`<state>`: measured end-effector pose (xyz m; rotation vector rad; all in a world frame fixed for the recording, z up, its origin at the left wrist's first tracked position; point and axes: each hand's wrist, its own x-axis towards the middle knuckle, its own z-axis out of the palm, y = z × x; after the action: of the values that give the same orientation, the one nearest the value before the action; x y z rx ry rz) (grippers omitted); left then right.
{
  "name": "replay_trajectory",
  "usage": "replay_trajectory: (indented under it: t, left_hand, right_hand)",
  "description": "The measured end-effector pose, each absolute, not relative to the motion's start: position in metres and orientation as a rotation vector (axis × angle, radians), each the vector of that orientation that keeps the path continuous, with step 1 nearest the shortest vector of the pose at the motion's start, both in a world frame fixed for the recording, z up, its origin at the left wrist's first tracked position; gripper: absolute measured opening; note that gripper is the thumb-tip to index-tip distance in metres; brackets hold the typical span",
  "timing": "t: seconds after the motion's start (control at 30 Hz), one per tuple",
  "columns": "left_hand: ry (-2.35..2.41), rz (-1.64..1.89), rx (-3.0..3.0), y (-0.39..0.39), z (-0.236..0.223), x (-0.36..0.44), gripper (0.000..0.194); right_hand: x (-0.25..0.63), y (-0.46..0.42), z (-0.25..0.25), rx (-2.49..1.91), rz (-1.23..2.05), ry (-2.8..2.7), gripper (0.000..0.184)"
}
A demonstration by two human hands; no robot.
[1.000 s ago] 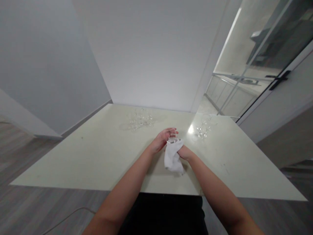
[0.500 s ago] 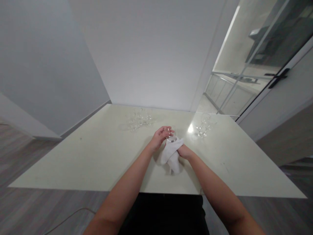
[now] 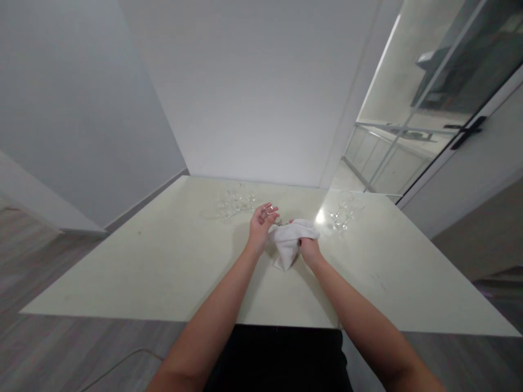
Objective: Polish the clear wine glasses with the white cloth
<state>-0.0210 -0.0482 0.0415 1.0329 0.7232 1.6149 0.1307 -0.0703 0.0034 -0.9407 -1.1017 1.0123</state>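
My left hand (image 3: 261,220) is closed around a clear drinking glass (image 3: 267,212), which lies tilted in its fingers above the table. Close beside it, my right hand (image 3: 308,247) grips a white cloth (image 3: 290,237) that drapes down in front. One end of the glass runs toward the cloth, and its exact shape is hard to make out. The folds hide several of the right fingers.
Several clear glasses (image 3: 237,201) stand at the back left of the pale table (image 3: 155,272). More clear glasses (image 3: 343,215) are at the back right. A white wall (image 3: 253,109) borders the table's far edge, and a glass door with a black handle (image 3: 469,130) is at the right.
My left hand has moved slightly left and up, tipping the glass sideways. The right hand has lifted and spread the cloth, which now covers less of the glass.
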Motion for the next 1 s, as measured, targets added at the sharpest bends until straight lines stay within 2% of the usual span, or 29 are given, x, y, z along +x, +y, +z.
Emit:
replay_trajectory:
  t: [0.1,0.2,0.33,0.53,0.7,0.87,0.93,1.0]
  left_hand:
    - [0.673,1.710,0.982,-0.047,0.040,-0.023,0.060]
    - [0.556,1.701,1.020,-0.048,0.039,-0.020,0.061]
    - [0.462,1.503,1.222,-0.055,0.040,-0.015,0.074]
    - [0.600,1.390,1.474,-0.070,0.044,-0.011,0.081]
    - [0.669,1.429,1.672,-0.079,0.043,-0.009,0.080]
    - [0.808,1.691,1.542,-0.084,0.057,-0.005,0.085]
    - [0.821,1.830,1.436,-0.086,0.070,0.004,0.081]
    - [0.769,1.802,1.418,-0.088,0.085,0.019,0.076]
  right_hand:
    - [0.134,-0.068,0.008,-0.970,0.963,-0.866,0.027]
    - [0.130,-0.069,0.012,-0.890,1.189,-0.785,0.028]
    - [0.120,-0.070,0.003,-0.903,1.408,-0.763,0.027]
    - [0.124,-0.066,-0.017,-1.156,1.260,-0.822,0.030]
    - [0.131,-0.062,-0.011,-1.159,1.103,-0.993,0.025]
    - [0.129,-0.061,-0.010,-1.264,1.000,-1.033,0.023]
    - [0.128,-0.061,-0.011,-1.285,1.023,-1.096,0.024]
    - [0.127,-0.058,-0.010,-1.232,1.058,-1.244,0.024]
